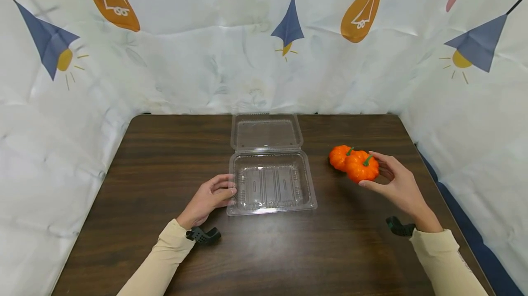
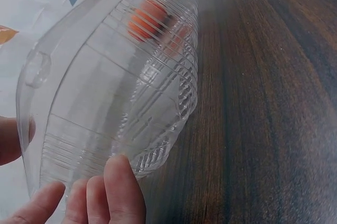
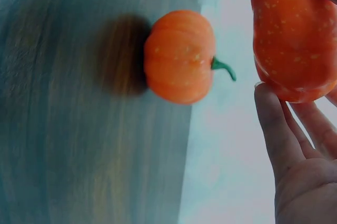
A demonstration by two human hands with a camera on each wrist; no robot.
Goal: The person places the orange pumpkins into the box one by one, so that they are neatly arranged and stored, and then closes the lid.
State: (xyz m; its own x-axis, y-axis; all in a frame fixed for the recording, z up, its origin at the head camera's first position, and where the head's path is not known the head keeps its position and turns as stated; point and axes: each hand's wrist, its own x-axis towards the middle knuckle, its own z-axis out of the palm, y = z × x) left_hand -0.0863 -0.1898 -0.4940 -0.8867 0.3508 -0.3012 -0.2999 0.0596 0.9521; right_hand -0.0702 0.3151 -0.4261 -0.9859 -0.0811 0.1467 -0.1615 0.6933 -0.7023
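A clear plastic clamshell container [image 1: 270, 186] sits on the table with its lid [image 1: 267, 134] folded back towards the far edge. On its left side my left hand [image 1: 209, 199] holds the rim and wall between thumb and fingers. To the right, my right hand [image 1: 399, 187] grips a small orange pumpkin [image 1: 360, 170] with a green stem between thumb and fingertips. In the right wrist view this pumpkin [image 3: 295, 39] is raised off the table. A second orange pumpkin [image 3: 179, 58] stands on the table, partly hidden behind the held one in the head view.
Beneath everything is a dark wood-grain table [image 1: 173, 149] with rounded far corners. A white curtain [image 1: 185, 67] printed with lamps and bulbs rises behind the table and along both sides. Dark wrist bands [image 1: 203, 235] are worn on both wrists.
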